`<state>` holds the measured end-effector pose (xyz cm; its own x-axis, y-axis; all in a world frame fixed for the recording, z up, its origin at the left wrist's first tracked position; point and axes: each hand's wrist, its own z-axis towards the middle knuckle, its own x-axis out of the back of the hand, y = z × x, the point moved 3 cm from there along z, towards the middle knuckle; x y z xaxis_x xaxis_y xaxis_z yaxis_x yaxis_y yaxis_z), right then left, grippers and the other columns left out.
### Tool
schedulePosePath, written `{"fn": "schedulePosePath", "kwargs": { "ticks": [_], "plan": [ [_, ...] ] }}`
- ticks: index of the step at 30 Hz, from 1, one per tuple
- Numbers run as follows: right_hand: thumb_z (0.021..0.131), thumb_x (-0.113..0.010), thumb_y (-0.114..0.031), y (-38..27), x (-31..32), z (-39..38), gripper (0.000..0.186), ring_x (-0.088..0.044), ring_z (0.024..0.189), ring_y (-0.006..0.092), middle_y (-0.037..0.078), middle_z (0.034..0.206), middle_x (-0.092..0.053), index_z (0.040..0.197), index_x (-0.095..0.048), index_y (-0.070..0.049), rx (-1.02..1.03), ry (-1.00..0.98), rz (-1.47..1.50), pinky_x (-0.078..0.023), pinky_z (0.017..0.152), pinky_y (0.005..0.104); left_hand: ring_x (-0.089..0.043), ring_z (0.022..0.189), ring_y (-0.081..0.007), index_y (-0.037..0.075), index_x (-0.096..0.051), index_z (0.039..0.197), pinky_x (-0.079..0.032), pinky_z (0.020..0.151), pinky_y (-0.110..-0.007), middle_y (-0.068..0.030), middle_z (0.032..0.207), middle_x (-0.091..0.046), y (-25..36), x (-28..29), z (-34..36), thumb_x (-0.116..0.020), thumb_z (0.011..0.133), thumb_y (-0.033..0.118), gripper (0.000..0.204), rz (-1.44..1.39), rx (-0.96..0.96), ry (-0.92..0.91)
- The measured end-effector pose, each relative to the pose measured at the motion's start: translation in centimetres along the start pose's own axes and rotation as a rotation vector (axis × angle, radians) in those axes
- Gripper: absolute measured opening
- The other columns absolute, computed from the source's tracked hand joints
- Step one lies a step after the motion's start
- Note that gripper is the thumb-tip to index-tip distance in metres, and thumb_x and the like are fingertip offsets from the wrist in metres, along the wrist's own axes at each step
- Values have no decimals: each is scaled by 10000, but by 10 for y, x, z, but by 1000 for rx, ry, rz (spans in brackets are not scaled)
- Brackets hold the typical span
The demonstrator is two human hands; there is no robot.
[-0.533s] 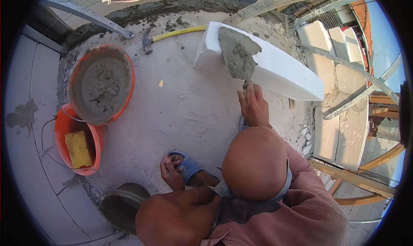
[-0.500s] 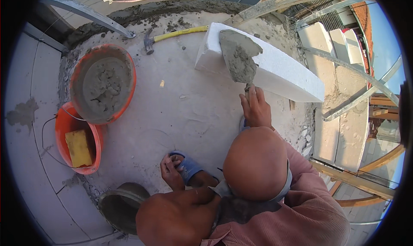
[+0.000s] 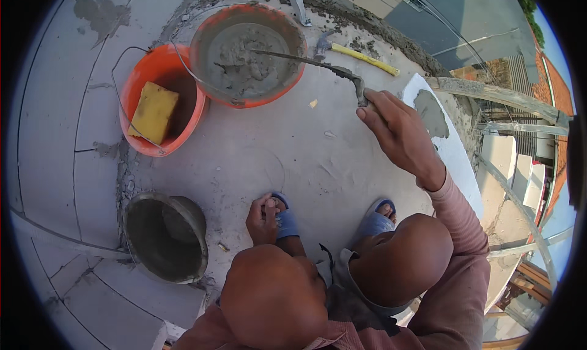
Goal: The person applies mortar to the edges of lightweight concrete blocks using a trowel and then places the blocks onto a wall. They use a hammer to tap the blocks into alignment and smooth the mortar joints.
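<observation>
My right hand (image 3: 400,130) grips the handle of a mortar-coated trowel (image 3: 306,59). Its blade shows edge-on, with the tip above the grey mortar (image 3: 247,56) in an orange tub (image 3: 211,97). Beyond that hand, to the right, lies a white block (image 3: 458,151); a grey mortar patch (image 3: 431,112) covers part of its face. My left hand (image 3: 263,220) hangs beside my left blue sandal (image 3: 286,223), fingers curled together and nothing visible in them.
An orange bucket (image 3: 131,93) with a yellow sponge (image 3: 154,112) stands against the tub. A dark bucket (image 3: 199,227) lies tipped nearer me. A yellow-handled hammer (image 3: 365,59) rests behind. Metal struts (image 3: 507,96) and more white blocks (image 3: 496,160) line the right side.
My right hand has swung the trowel left from the white block to the mortar tub. Mortar from the blade now sits on the block. The view has turned left; my left hand stays by the sandal.
</observation>
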<state>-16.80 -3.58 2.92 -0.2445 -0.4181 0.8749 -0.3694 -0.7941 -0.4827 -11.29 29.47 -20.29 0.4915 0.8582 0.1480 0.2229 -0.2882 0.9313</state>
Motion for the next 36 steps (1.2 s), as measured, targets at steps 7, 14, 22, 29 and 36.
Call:
{"fn": "schedulePosePath", "kwargs": {
  "ticks": [7,14,22,29,36],
  "plan": [
    [1080,-516,-307,-36,-56,142,418,-682,867,437,252,825,-674,898,-628,52,90,-378,-368,-552,787,516,-731,829,-179,-34,-698,1173,-572,720,-312,-146,981,-752,1,0,-8,-651,1043,196,268,88,-121,-15],
    [1058,-500,-332,-44,-51,158,475,-675,595,292,156,689,-646,820,-637,55,258,-704,-194,-575,622,468,-721,784,-224,-29,-694,1171,-590,756,-326,-146,973,-733,-4,-1,-6,-683,990,102,224,154,-276,9],
    [1043,-573,-436,1,-51,180,454,-543,521,116,34,687,-599,931,-702,-15,-373,-959,388,-440,445,291,-720,794,-227,-38,-694,1170,-588,753,-327,-148,979,-729,-4,-7,-5,-693,970,86,236,182,-344,-13],
    [1093,-553,-436,29,-78,135,462,-488,492,52,0,743,-588,1146,-646,13,-549,-935,1159,-411,400,226,-734,846,-232,-38,-697,1165,-588,766,-334,-149,1006,-734,-14,4,-3,-673,1000,135,240,187,-258,2],
    [1104,-524,-442,39,-58,69,508,-505,504,76,14,769,-615,1213,-638,41,-407,-571,1338,-434,419,233,-706,823,-163,-37,-677,1191,-572,737,-317,-124,1011,-742,-8,-11,-4,-643,1038,180,268,137,-244,-22]
  ]
}}
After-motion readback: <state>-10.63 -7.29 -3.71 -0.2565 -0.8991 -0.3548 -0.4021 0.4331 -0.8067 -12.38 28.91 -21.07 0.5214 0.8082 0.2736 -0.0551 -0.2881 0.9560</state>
